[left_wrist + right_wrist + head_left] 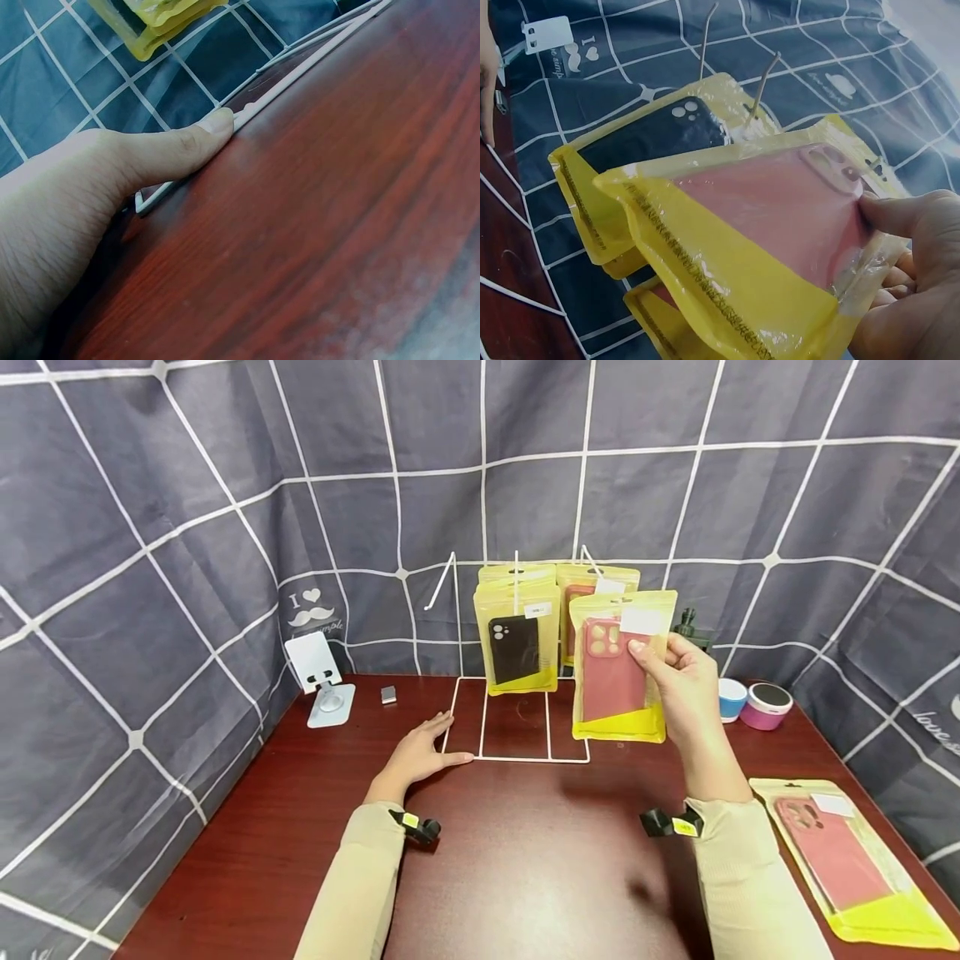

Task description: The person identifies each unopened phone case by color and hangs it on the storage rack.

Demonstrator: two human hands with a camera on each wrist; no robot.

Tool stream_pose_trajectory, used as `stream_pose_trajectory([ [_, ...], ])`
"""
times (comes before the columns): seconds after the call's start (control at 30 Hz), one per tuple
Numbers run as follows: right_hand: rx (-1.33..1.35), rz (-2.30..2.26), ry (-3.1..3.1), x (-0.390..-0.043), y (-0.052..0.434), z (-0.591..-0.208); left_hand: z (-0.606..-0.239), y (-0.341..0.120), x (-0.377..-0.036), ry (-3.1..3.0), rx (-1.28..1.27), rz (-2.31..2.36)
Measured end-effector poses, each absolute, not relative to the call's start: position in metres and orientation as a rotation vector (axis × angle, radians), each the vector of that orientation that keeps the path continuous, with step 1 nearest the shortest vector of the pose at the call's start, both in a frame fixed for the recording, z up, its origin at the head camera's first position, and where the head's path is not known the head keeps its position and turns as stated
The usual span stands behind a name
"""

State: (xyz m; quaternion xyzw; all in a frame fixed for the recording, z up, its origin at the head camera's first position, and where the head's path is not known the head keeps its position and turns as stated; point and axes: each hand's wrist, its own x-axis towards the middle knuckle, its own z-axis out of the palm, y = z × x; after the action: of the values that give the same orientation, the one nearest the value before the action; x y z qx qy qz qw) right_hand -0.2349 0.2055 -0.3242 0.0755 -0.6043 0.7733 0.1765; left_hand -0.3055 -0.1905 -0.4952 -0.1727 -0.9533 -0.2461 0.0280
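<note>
My right hand [692,689] pinches the right edge of a yellow packaged phone case [615,672], a pink case in a clear-fronted pouch, thumb in front. It is held up before the right hook of a white wire display rack [517,760]. My left hand [420,750] rests at the rack's front left corner, fingers spread, its thumb [187,146] lying straight along the front wire. A pouch with a black phone case [514,647] hangs on the middle hook, with another behind it. Behind the held pouch, another pouch [567,597] hangs on the right hook, partly hidden.
Another pink-case pouch [840,860] lies at the table's right edge. A white phone stand [321,681] and a small grey block [387,695] stand at left. Blue [731,699] and pink [767,706] round containers sit at right. A checked curtain [637,502] surrounds the table.
</note>
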Motion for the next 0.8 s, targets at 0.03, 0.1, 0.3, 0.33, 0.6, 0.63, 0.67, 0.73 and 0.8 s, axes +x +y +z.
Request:
stream_pose_trajectory([
  [0.03, 0.21, 2.178, -1.718, -0.238, 0.205, -0.325, -0.495, -0.19, -0.306, -2.941, -0.531, -0.755],
  [0.1, 0.203, 2.163, -1.736, -0.245, 0.205, -0.327, -0.495, -0.19, -0.307, -2.936, -0.531, -0.741],
  [0.3, 0.191, 2.142, -1.76, -0.268, 0.203, -0.33, -0.494, -0.189, -0.311, -2.942, -0.537, -0.728],
  [0.33, 0.187, 2.138, -1.758, -0.272, 0.202, -0.33, -0.494, -0.19, -0.311, -2.943, -0.532, -0.731],
  [0.6, 0.121, 2.017, -1.742, -0.298, 0.199, -0.333, -0.496, -0.189, -0.309, -2.938, -0.525, -0.739],
  [0.63, 0.11, 2.004, -1.752, -0.301, 0.198, -0.334, -0.496, -0.189, -0.309, -2.937, -0.527, -0.739],
  [0.67, 0.097, 1.991, -1.76, -0.303, 0.197, -0.335, -0.496, -0.189, -0.309, -2.937, -0.528, -0.744],
  [0.73, 0.086, 1.993, -1.766, -0.307, 0.195, -0.336, -0.496, -0.189, -0.31, -2.942, -0.521, -0.74],
  [0.8, 0.086, 2.002, -1.763, -0.311, 0.193, -0.338, -0.496, -0.191, -0.31, -2.945, -0.511, -0.74],
])
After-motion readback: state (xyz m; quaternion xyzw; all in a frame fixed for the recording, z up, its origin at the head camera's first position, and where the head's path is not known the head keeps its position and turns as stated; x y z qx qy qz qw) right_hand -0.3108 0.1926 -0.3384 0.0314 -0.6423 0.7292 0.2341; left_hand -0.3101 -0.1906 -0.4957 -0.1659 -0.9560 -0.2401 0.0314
